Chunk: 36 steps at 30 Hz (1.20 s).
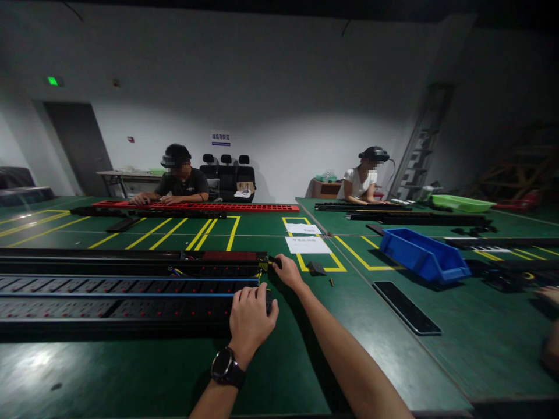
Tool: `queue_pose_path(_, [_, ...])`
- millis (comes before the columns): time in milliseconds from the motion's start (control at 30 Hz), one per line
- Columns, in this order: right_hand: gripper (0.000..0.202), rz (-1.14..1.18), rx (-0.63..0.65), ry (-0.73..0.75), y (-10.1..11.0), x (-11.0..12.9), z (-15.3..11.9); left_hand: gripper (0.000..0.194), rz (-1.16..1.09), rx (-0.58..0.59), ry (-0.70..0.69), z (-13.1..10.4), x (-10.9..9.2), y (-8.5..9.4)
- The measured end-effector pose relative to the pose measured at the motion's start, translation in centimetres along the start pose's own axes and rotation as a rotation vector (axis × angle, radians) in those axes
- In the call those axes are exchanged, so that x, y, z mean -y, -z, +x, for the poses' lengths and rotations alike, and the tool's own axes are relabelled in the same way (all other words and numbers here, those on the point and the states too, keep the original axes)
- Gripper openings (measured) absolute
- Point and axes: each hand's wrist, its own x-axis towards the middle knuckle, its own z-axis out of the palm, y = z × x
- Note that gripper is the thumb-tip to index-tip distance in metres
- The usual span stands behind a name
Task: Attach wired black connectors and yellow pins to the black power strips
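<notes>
Several long black socket strips (170,307) with rows of outlets and red dots lie side by side on the green table. My left hand (252,317), wearing a black watch, is closed over the right end of the nearest strips, its thumb beside a dark end block. My right hand (286,272) pinches a small black piece (275,262) at the right end of the farther black rail (109,262). Yellow-green wire (263,265) shows at that rail end. The fingertips of my left hand are partly hidden.
A small black block (316,268) and a brass-coloured piece (331,282) lie to the right, near paper sheets (308,245). Farther right are a phone (407,307) and a blue bin (423,256). Across the table, two people work at a red rail (244,207) and black rails (419,219).
</notes>
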Motion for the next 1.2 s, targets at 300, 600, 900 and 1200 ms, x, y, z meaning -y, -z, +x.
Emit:
queue_pose_path(300, [0.026,0.024,-0.014,-0.003,0.6,0.1,-1.0,0.041,0.02,0.017,0.008,0.1,-0.1,0.1])
queue_pose_path(600, [0.024,-0.324,-0.052,-0.285,9.1,-4.3,-3.9,0.044,0.003,0.041,0.014,0.2,-0.1,0.5])
queue_pose_path(900, [0.034,-0.375,0.17,-0.468,11.9,-7.3,-7.5,0.044,-0.004,0.046,0.019,0.2,-0.2,0.6])
queue_pose_path(1200, [0.023,0.071,-0.052,-0.231,10.6,-5.6,-6.6,0.043,-0.035,-0.003,0.05,0.2,-0.4,0.8])
